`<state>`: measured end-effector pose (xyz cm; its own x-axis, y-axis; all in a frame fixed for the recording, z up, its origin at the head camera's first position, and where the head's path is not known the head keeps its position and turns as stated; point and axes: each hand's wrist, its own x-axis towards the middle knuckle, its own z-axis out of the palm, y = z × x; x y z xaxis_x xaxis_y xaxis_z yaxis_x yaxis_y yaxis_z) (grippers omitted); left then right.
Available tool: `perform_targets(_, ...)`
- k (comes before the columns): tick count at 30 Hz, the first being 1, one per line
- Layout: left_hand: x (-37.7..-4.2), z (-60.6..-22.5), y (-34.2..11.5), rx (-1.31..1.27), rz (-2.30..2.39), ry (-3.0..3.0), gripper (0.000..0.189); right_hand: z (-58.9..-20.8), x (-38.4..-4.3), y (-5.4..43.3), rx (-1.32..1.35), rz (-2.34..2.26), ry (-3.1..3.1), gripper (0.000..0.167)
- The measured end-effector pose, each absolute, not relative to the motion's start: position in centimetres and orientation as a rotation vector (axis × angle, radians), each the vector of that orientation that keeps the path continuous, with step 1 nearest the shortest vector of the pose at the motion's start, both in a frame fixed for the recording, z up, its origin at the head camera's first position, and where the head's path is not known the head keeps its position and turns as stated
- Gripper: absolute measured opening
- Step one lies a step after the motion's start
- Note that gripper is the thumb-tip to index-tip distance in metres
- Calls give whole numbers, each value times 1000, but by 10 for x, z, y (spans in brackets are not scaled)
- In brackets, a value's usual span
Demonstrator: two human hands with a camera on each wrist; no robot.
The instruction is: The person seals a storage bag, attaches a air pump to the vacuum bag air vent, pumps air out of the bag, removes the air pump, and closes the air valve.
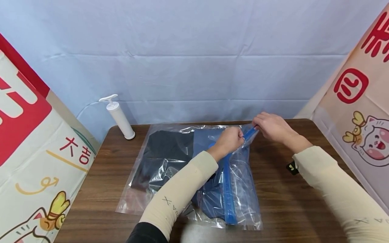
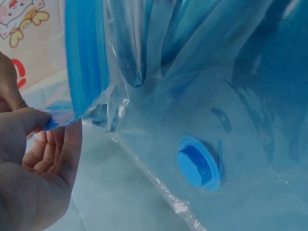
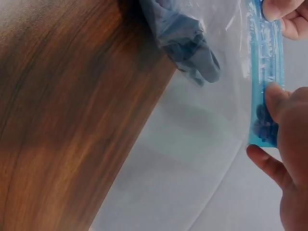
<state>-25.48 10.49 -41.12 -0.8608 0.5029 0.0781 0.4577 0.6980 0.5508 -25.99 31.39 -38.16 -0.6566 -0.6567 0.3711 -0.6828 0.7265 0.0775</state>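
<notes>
Your left forearm (image 1: 179,189) reaches forward from the lower middle of the head view and slants to the right. Your right forearm (image 1: 329,184) comes in from the lower right and slants to the left. Your left hand (image 1: 228,140) and your right hand (image 1: 271,127) are near each other, but they do not touch. Each hand makes a pinch, and the left fingers (image 2: 70,151) are curled.
</notes>
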Motion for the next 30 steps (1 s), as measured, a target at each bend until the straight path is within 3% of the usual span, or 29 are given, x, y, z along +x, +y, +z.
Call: perform_targets(30, -254, -410, 100, 793, 866, 2813, 6, -380, -265, 321, 1011, 171, -2550, 17)
